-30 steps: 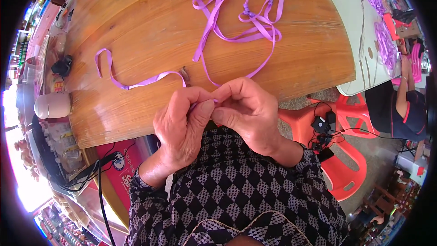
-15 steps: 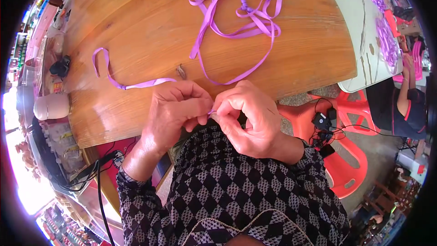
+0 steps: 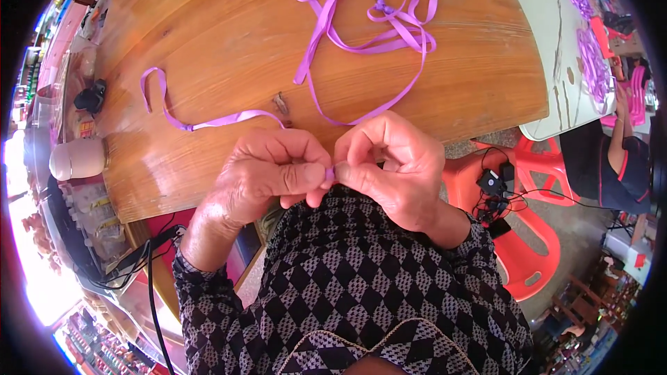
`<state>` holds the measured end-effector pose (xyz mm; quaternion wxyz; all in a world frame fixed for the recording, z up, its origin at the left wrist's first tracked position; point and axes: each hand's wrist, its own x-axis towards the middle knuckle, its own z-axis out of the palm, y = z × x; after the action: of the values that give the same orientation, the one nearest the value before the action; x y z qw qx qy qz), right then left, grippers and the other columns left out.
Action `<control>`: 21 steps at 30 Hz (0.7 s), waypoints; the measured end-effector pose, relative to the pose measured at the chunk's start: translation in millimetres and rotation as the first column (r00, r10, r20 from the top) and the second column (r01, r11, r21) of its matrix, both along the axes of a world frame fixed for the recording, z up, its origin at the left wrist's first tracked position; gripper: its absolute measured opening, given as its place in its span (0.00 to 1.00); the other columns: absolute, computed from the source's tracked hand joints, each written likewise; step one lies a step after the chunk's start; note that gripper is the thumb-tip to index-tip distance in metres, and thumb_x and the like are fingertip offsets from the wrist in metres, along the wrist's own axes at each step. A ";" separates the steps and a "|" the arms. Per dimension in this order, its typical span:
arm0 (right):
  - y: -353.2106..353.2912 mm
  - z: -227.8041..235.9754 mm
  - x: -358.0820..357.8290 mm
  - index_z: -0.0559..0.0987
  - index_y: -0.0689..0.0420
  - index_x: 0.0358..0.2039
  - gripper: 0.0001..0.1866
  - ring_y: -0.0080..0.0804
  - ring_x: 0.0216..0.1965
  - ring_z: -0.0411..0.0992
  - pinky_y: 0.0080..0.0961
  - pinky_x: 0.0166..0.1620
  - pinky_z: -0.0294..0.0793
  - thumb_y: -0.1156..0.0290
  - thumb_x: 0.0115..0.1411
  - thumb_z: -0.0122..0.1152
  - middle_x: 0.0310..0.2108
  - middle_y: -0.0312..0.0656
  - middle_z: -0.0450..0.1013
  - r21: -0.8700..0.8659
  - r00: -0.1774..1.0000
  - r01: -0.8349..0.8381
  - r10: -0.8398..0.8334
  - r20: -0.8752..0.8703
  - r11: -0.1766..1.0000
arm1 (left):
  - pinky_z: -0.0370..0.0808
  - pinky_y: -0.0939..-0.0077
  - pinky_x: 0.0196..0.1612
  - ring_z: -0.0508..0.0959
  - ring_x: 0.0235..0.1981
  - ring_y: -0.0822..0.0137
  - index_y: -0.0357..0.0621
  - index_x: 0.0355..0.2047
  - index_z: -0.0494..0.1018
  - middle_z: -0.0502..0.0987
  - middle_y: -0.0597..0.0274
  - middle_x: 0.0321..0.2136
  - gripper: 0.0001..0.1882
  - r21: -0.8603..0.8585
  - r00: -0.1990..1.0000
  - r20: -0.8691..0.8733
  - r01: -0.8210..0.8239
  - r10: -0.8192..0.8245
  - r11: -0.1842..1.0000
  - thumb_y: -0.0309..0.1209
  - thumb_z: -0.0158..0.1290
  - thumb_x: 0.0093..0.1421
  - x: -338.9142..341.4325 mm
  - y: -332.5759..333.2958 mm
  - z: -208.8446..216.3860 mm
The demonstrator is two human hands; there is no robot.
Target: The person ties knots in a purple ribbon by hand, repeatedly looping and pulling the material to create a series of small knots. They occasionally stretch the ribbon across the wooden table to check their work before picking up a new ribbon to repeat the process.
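Observation:
A narrow purple ribbon point(image 3: 330, 174) is pinched between my two hands, just over the near edge of the wooden table point(image 3: 208, 35). My left hand point(image 3: 274, 170) grips it between thumb and fingers. Close against it, my right hand point(image 3: 396, 167) pinches the same short stretch, so only a small purple bit shows between the thumbs. From behind my left hand a ribbon tail point(image 3: 229, 119) runs left across the wood, with a small knot in it. Farther off, a loose tangle of purple ribbon point(image 3: 333, 35) lies in loops, some knotted; its lowest loop comes down near my right hand.
A white marble-look table point(image 3: 538, 48) with shiny purple bundles point(image 3: 592, 62) adjoins on the right. Orange plastic stools point(image 3: 524, 250) with a black device and cables stand below it. A pale rounded object point(image 3: 78, 160) sits at the left edge. Another person point(image 3: 618, 160) is at far right.
My hands have shifted slightly right, and the right hand has turned, its thumb now meeting the left thumb at the ribbon. A purple bit now shows more clearly between them.

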<state>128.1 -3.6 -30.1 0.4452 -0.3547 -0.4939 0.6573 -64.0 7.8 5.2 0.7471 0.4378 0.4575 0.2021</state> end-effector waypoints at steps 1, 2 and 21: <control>1.3 -3.0 -1.2 0.70 0.63 0.26 0.06 0.19 0.28 0.68 0.14 0.30 0.67 0.84 0.50 0.59 0.30 0.42 0.71 0.000 1.000 -0.001 0.001 0.002 1.000 | 0.61 0.89 0.20 0.67 0.17 0.80 0.36 0.28 0.73 0.74 0.64 0.19 0.10 -0.055 0.992 0.094 -0.084 0.089 0.995 0.32 0.52 0.58 0.4 -0.6 -4.3; 2.2 -7.1 -1.6 0.71 0.64 0.28 0.05 0.20 0.28 0.68 0.15 0.30 0.68 0.83 0.52 0.59 0.31 0.43 0.71 0.196 0.995 0.050 -0.065 0.072 0.979 | 0.61 0.89 0.20 0.67 0.17 0.80 0.36 0.28 0.73 0.74 0.64 0.19 0.10 -0.053 0.991 0.097 -0.082 0.087 0.995 0.32 0.52 0.58 2.3 -1.2 -4.4; 2.6 -0.7 5.8 0.73 0.67 0.27 0.05 0.25 0.32 0.71 0.17 0.35 0.71 0.85 0.49 0.60 0.36 0.47 0.70 0.305 0.984 0.016 -0.070 0.165 0.952 | 0.64 0.90 0.24 0.68 0.22 0.82 0.38 0.33 0.73 0.74 0.67 0.24 0.08 0.102 0.978 -0.042 -0.198 0.203 0.975 0.30 0.50 0.60 15.2 -11.3 4.0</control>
<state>133.9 -1.0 -30.9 0.4636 -0.3493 -0.6176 0.5307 -48.8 -3.5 9.2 0.6884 0.4304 0.5083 0.2873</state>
